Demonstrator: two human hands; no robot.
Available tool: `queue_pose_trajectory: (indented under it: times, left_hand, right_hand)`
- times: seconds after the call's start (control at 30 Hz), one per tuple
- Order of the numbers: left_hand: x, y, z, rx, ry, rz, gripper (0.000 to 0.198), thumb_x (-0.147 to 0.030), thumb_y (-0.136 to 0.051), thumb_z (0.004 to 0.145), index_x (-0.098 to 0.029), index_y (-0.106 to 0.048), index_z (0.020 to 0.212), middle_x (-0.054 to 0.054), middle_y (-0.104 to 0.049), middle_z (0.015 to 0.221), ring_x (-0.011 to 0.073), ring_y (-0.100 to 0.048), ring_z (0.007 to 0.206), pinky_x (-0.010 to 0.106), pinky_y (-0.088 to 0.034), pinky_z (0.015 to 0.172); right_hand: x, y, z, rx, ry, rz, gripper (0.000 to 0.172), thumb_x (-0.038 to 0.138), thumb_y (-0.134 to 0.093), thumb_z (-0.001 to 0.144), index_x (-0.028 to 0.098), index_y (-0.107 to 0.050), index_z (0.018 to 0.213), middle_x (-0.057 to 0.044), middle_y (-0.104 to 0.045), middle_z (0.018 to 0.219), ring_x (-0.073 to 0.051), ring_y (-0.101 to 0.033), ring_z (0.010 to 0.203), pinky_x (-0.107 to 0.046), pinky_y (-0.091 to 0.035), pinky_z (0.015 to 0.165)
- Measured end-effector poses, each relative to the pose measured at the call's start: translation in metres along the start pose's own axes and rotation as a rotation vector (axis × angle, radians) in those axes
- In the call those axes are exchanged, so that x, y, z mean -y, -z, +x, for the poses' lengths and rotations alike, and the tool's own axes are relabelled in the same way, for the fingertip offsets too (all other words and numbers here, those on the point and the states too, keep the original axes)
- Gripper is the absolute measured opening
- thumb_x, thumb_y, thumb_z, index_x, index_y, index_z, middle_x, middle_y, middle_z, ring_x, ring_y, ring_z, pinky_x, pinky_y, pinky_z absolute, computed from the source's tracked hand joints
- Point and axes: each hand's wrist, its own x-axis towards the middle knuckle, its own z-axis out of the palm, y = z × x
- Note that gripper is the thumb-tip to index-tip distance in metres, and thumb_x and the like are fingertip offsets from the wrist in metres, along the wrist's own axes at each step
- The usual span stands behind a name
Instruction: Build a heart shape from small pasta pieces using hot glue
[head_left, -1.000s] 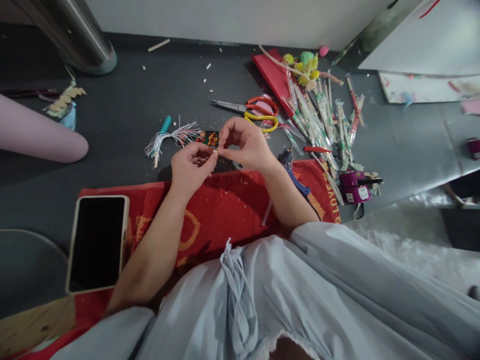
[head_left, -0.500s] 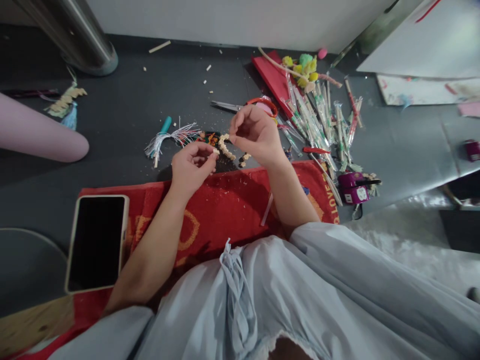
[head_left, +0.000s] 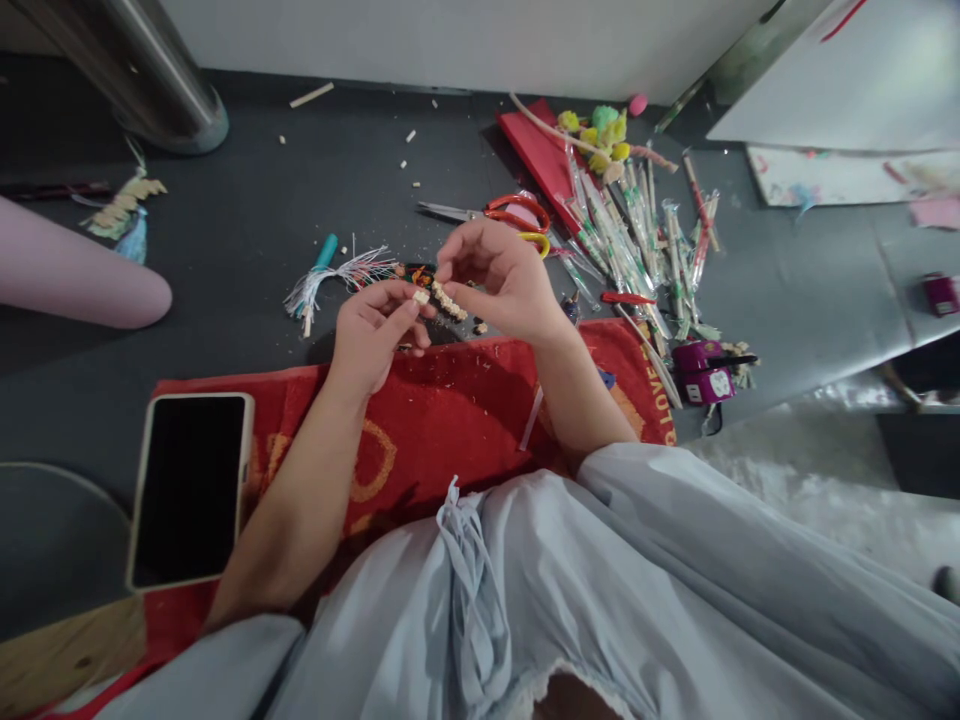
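Observation:
My left hand [head_left: 369, 335] pinches a small cream-coloured piece [head_left: 421, 297] between thumb and fingertips. Just to its right, my right hand [head_left: 499, 275] has its thumb and forefinger brought together; what they pinch is too small to make out. Below those right fingertips is a strand of little cream pieces [head_left: 450, 302], and I cannot tell whether the fingers hold it. Beside the left hand lies a bundle of white and reddish threads [head_left: 346, 275] with a teal stick [head_left: 327, 250]. Scissors [head_left: 517, 212] with orange handles rest beyond the right hand.
A red towel [head_left: 457, 400] covers the table's near edge, with a phone [head_left: 191, 490] on its left. To the right are wrapped sticks [head_left: 622, 240], a red folder [head_left: 536, 150], pompoms [head_left: 607, 130] and a purple device [head_left: 703, 372]. A metal post [head_left: 161, 80] stands back left.
Both hands have shifted slightly left, the right one more, and the fingertips are closer together. The cream strand, curved before, now lies straighter below the right fingers.

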Motion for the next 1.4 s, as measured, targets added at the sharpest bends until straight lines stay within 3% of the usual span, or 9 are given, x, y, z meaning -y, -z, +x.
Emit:
queue_pose_trajectory:
  times: [0.2,0.5,0.7,0.9,1.07,1.2,1.3,1.4]
  left_hand:
    - [-0.011,-0.006,-0.002,-0.043,0.102,-0.037,0.033,-0.040,-0.089,0.069,-0.020,-0.066,0.080,-0.001,-0.072,0.069,0.0082,-0.057,0.042,0.018,-0.040,0.036]
    - [-0.017,-0.008,-0.001,-0.086,0.178,-0.126,0.026,-0.030,-0.090,0.067,-0.021,-0.067,0.076,-0.004,-0.068,0.063,0.0072,-0.057,0.042,0.016,-0.041,0.036]
    - [-0.030,-0.010,0.000,-0.156,0.315,-0.258,0.018,-0.023,-0.081,0.078,-0.019,-0.065,0.073,-0.006,-0.064,0.060,0.0026,-0.049,0.041,0.011,-0.034,0.034]
    - [-0.032,-0.007,0.000,-0.139,0.341,-0.352,0.022,-0.023,-0.084,0.078,-0.018,-0.064,0.073,-0.007,-0.061,0.060,0.0013,-0.046,0.041,0.010,-0.032,0.033]
    - [-0.031,-0.007,0.001,-0.127,0.364,-0.289,0.023,-0.029,-0.085,0.081,-0.019,-0.064,0.078,-0.007,-0.062,0.064,0.0006,-0.048,0.044,0.009,-0.033,0.035]
    - [-0.027,-0.004,0.001,-0.113,0.363,-0.334,0.027,-0.029,-0.091,0.073,-0.019,-0.066,0.077,-0.007,-0.063,0.063,0.0019,-0.049,0.044,0.010,-0.031,0.033]
    - [-0.024,-0.001,0.001,-0.074,0.357,-0.360,0.031,-0.027,-0.095,0.067,-0.019,-0.066,0.074,-0.008,-0.060,0.059,0.0018,-0.046,0.042,0.011,-0.030,0.032]
    - [-0.023,0.000,0.000,-0.049,0.350,-0.359,0.030,-0.026,-0.093,0.071,-0.019,-0.064,0.074,-0.009,-0.056,0.057,0.0011,-0.043,0.040,0.011,-0.029,0.032]
  right_hand:
    - [0.005,-0.010,-0.002,-0.004,0.057,-0.058,0.028,0.046,-0.068,0.096,0.024,-0.059,0.109,0.000,-0.067,0.099,-0.012,-0.066,0.087,-0.032,-0.063,0.087]
    - [-0.001,-0.015,0.000,-0.079,0.076,-0.171,0.016,0.038,-0.065,0.096,0.025,-0.058,0.104,-0.001,-0.064,0.094,-0.013,-0.063,0.080,-0.033,-0.063,0.079]
    - [-0.019,0.010,0.001,-0.203,0.081,-0.253,0.018,0.042,-0.065,0.097,0.028,-0.056,0.105,-0.001,-0.062,0.091,-0.017,-0.063,0.083,-0.037,-0.063,0.082]
    - [-0.028,0.033,0.003,-0.296,0.039,-0.274,0.016,0.040,-0.065,0.097,0.027,-0.061,0.106,-0.001,-0.066,0.087,-0.016,-0.064,0.076,-0.037,-0.064,0.079]
    - [-0.002,0.005,0.000,-0.200,0.069,-0.209,0.021,0.042,-0.066,0.096,0.027,-0.060,0.110,-0.002,-0.069,0.094,-0.017,-0.067,0.083,-0.037,-0.065,0.082]
    - [0.011,-0.024,-0.004,-0.128,0.114,-0.201,0.016,0.036,-0.061,0.097,0.025,-0.058,0.109,-0.002,-0.069,0.097,-0.015,-0.067,0.084,-0.035,-0.064,0.084]
    - [0.011,-0.033,-0.005,-0.141,0.168,-0.210,0.011,0.031,-0.057,0.098,0.024,-0.057,0.108,-0.003,-0.068,0.097,-0.015,-0.067,0.085,-0.035,-0.063,0.083]
    - [0.010,-0.035,-0.006,-0.141,0.169,-0.251,0.011,0.028,-0.057,0.098,0.024,-0.056,0.109,-0.003,-0.068,0.100,-0.016,-0.067,0.089,-0.037,-0.063,0.087]
